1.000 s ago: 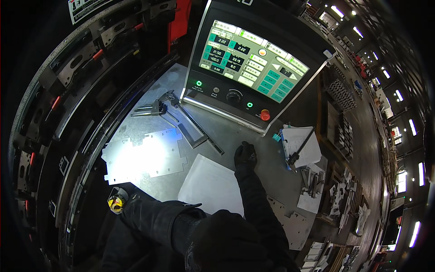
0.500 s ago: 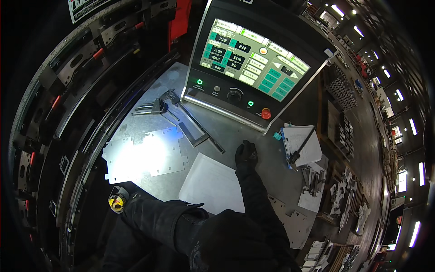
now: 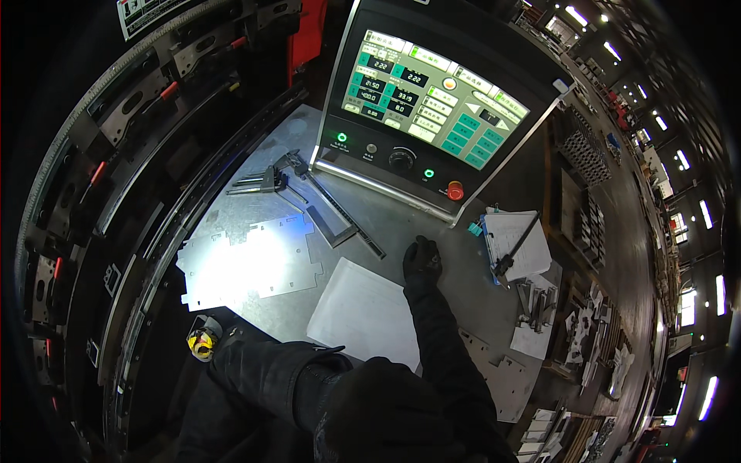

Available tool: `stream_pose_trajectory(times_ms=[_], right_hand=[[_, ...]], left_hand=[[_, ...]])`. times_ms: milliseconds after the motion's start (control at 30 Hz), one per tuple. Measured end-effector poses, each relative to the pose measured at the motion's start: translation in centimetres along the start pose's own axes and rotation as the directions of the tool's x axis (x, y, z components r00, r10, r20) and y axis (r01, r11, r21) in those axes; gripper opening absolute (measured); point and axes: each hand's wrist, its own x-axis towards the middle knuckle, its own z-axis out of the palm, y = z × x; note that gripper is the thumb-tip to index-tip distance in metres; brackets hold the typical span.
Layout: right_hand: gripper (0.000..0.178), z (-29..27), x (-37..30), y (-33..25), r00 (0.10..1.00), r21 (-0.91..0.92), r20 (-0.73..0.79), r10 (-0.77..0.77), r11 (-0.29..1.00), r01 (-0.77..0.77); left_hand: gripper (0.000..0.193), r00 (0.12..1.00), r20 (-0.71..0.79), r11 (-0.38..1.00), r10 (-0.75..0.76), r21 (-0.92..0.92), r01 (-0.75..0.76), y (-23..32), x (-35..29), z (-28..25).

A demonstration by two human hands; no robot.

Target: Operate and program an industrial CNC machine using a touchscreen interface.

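My right hand (image 3: 422, 259), in a dark glove, rests on the grey metal table (image 3: 455, 285) with its fingers curled in; nothing shows in it. It is nearest to a white paper sheet (image 3: 363, 309) and a caliper (image 3: 340, 208). My left hand (image 3: 225, 336) is at the table's left front edge, dark against dark, its fingers not discernible. Beside it is a yellow and grey object (image 3: 202, 342) whose kind I cannot make out. A flat sheet-metal part (image 3: 289, 258) with notched edges lies just beyond, under a bright glare.
A control panel (image 3: 401, 158) with a lit screen and red stop button (image 3: 455, 190) stands at the back. A clipboard with papers (image 3: 519, 239) lies right, near small metal pieces (image 3: 534, 305) and another flat metal plate (image 3: 502, 378). Machine beams (image 3: 154, 231) run along the left.
The view has shifted very slightly. Both hands keep their places, and nothing on the table has visibly moved.
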Motion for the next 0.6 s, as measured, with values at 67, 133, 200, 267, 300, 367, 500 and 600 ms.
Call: stream_pose_trajectory(times_ms=[67, 133, 200, 267, 300, 367, 500, 600], right_hand=[[0.02, -0.5, 0.2, -0.4, 1.0, 0.001, -0.01, -0.005, 1.0, 0.005], [0.02, -0.6, 0.1, -0.5, 1.0, 0.002, -0.014, -0.007, 1.0, 0.007], [0.02, -0.6, 0.1, -0.3, 0.999, 0.0, -0.031, -0.009, 1.0, 0.009], [0.021, -0.6, 0.0, -0.1, 0.999, -0.005, -0.047, -0.011, 1.0, 0.011], [0.021, -0.6, 0.1, -0.2, 0.999, -0.001, -0.048, -0.014, 1.0, 0.013], [0.022, -0.4, 0.2, -0.4, 0.999, -0.008, -0.035, -0.007, 1.0, 0.007], [0.022, 0.3, 0.1, 0.1, 0.999, -0.014, -0.033, -0.01, 1.0, 0.009], [0.021, 1.0, 0.1, 0.8, 0.997, -0.008, -0.065, -0.038, 0.999, 0.038]], left_hand=[[0.008, 1.0, -0.006, 1.0, 0.0, 0.009, 0.0, 0.1, 0.1, 0.1], [0.008, 1.0, -0.012, 1.0, 0.002, 0.017, -0.002, 0.2, 0.1, 0.2], [0.007, 1.0, -0.018, 1.0, 0.006, 0.023, -0.005, 0.2, 0.2, 0.3], [0.007, 1.0, -0.027, 1.0, 0.008, 0.028, -0.008, 0.1, 0.1, 0.5], [0.006, 1.0, -0.028, 0.999, 0.012, 0.036, -0.011, 0.2, 0.3, 0.5], [0.006, 0.999, -0.032, 0.999, 0.018, 0.049, -0.017, 0.5, 0.6, 0.7], [0.005, 0.998, -0.049, 0.997, 0.027, 0.071, -0.024, 0.7, 1.0, 1.4], [0.006, 0.995, -0.089, 0.995, 0.035, 0.101, -0.026, 0.8, 0.9, 1.9]])
